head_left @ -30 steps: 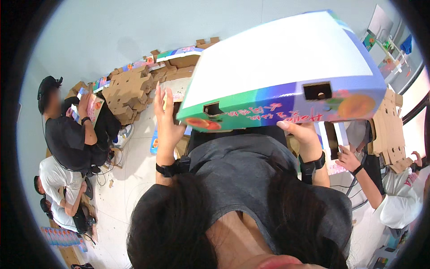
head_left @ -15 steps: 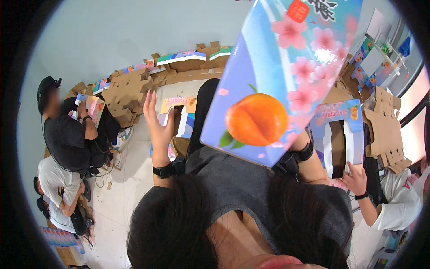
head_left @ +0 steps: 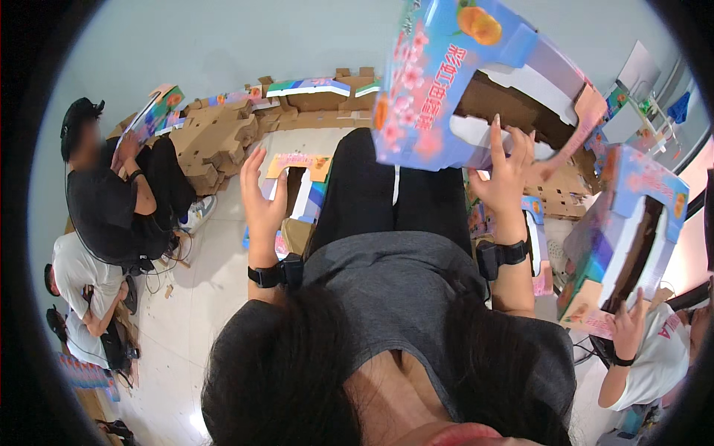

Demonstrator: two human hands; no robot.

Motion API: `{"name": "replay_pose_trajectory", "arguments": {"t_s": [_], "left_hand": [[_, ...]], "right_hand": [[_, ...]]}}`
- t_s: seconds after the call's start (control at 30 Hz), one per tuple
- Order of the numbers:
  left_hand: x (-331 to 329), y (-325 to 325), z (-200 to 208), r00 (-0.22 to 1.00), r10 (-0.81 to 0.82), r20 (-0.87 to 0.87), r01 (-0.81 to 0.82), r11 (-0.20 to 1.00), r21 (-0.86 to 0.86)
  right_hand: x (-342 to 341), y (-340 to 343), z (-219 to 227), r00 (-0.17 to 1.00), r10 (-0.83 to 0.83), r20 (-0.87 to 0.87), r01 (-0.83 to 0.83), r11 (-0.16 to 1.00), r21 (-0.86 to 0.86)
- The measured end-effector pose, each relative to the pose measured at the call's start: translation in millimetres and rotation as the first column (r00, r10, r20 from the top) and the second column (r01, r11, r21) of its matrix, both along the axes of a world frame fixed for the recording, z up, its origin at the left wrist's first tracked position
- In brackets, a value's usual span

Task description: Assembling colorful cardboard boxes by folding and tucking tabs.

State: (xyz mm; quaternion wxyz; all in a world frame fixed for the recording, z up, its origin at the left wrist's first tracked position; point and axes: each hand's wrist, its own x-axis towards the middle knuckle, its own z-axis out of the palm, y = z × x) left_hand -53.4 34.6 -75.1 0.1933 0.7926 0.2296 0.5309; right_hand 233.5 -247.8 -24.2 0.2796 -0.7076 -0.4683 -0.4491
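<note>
A blue printed carton box (head_left: 424, 141) with pink blossoms, orange fruit pictures and a white-edged cutout hangs tilted in front of me, above my knees. My right hand (head_left: 508, 175) is raised at its lower edge with fingers spread and stretched out. The fingertips overlap the cutout side; whether they touch the box I cannot tell. My left hand (head_left: 264, 197) is held up to the left, empty, its thumb and fingers apart. Behind it, low by my left leg, stands another printed box (head_left: 318, 171) with a cutout and an orange edge.
At my right, a co-worker's hand (head_left: 628, 327) touches a similar box (head_left: 628, 223). A person in black (head_left: 104, 215) sits at left with a printed carton (head_left: 152, 119). Brown flattened cardboard (head_left: 212, 141) lines the wall. People in white shirts (head_left: 88, 286) sit behind at left.
The printed box has moved up and away from me and turned, bringing its cutout side into view. My right hand, earlier hidden behind it, now shows spread fingers. My left hand stays nearly still.
</note>
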Motion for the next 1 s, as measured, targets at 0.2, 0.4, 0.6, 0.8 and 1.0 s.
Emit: {"name": "replay_pose_trajectory", "arguments": {"t_s": [0.2, 0.4, 0.6, 0.8, 1.0], "left_hand": [[-4.2, -0.8, -0.2, 1.0, -0.003, 0.002, 0.003, 1.0, -0.017], [-16.8, 15.2, 2.1, 0.999, -0.003, -0.043, 0.003, 1.0, 0.002], [-37.6, 27.7, 8.0, 0.993, 0.115, -0.033, -0.115, 0.993, 0.016], [-51.0, 40.5, 5.2, 0.985, 0.154, -0.071, -0.151, 0.987, 0.055], [-60.5, 39.5, 14.2, 0.987, 0.145, -0.068, -0.146, 0.989, -0.001]], "right_hand": [[26.3, -26.9, -31.0, 0.971, -0.221, -0.094, 0.202, 0.963, -0.181], [58.2, -80.6, -89.7, 0.917, -0.34, -0.206, 0.315, 0.938, -0.149], [92.4, -139.8, -157.1, 0.677, -0.654, -0.338, 0.614, 0.755, -0.23], [102.6, -172.4, -200.9, 0.473, -0.777, -0.416, 0.695, 0.619, -0.366], [110.8, -168.1, -223.6, 0.421, -0.818, -0.392, 0.705, 0.567, -0.426]]}}
